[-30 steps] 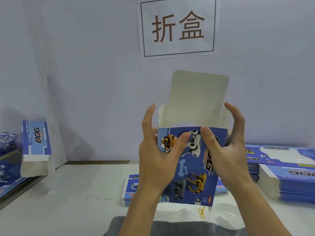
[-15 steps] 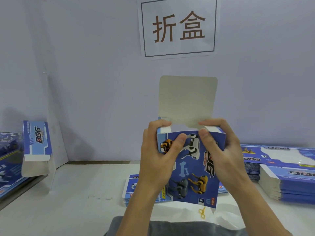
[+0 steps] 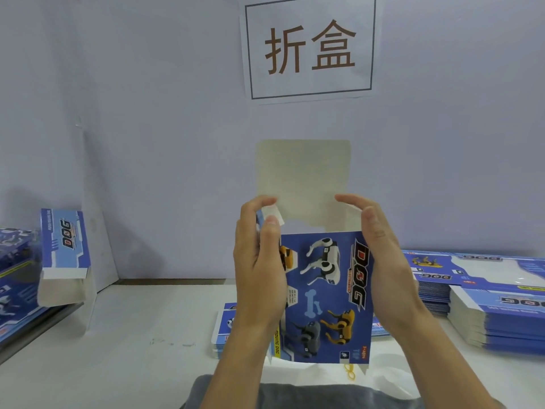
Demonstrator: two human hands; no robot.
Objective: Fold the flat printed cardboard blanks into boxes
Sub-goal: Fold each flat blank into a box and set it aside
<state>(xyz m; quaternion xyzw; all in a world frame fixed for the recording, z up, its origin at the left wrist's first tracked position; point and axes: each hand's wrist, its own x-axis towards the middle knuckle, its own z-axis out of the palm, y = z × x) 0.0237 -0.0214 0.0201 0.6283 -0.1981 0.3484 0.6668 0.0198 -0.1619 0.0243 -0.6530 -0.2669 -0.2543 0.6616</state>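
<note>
A pale wall point(image 3: 147, 113) fills the space behind the hands, and a white sign point(image 3: 308, 47) with two brown characters in a dark frame hangs on it above them. Below the hands runs a white table point(image 3: 132, 335) that meets the wall just beyond them.

Right of the right hand lie stacks of flat blue blanks point(image 3: 495, 305), one pile nearer, one farther back. A smaller pile point(image 3: 224, 329) lies on the table behind the left forearm. Far off to the left of the left hand a folded box point(image 3: 65, 255) leans with its open end down, beside more blue print at the edge.

Between the hands stands the box point(image 3: 324, 296), held upright above the table, its blue face with the toy dogs toward the person. The tall top flap point(image 3: 303, 178) rises plain and pale above the fingers.

The left hand point(image 3: 259, 261) grips the box's left edge, thumb and fingertips pinching the small side flap point(image 3: 274, 215). The right hand point(image 3: 380, 255) holds the right edge, fingers curled over the top corner.

Half a second ago both thumbs pressed flat on the printed face and both side flaps were bent inward; now the thumbs have left the face, and the hands sit more to the sides.
</note>
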